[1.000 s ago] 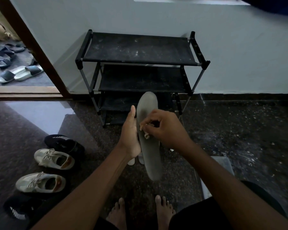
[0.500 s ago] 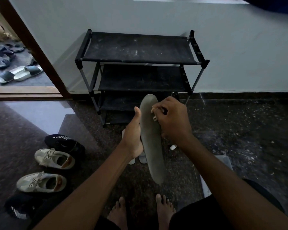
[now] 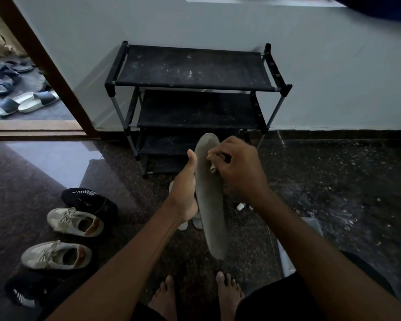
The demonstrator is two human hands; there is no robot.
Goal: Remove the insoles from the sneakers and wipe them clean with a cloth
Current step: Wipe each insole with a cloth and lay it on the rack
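A long grey insole [image 3: 210, 205] stands nearly upright in front of me, toe end up. My left hand [image 3: 186, 188] grips its left edge at the middle, thumb pointing up. My right hand [image 3: 237, 169] is closed on a small pale cloth [image 3: 212, 162] and presses it against the insole's upper part. Two white sneakers [image 3: 75, 222] [image 3: 56, 255] lie on the floor to the left, between two black sneakers [image 3: 88, 199] [image 3: 24, 291]. Pale insole ends [image 3: 183, 225] show on the floor behind my left hand.
A black three-shelf shoe rack [image 3: 195, 68] stands against the wall just beyond the insole. An open doorway at the left shows several sandals [image 3: 26, 103] outside. A grey mat [image 3: 287, 258] lies at the right by my leg. My bare feet [image 3: 195, 295] rest below.
My right hand with the cloth has slid up the insole from its middle to near the toe end. The insole has tilted slightly; my left hand keeps its grip.
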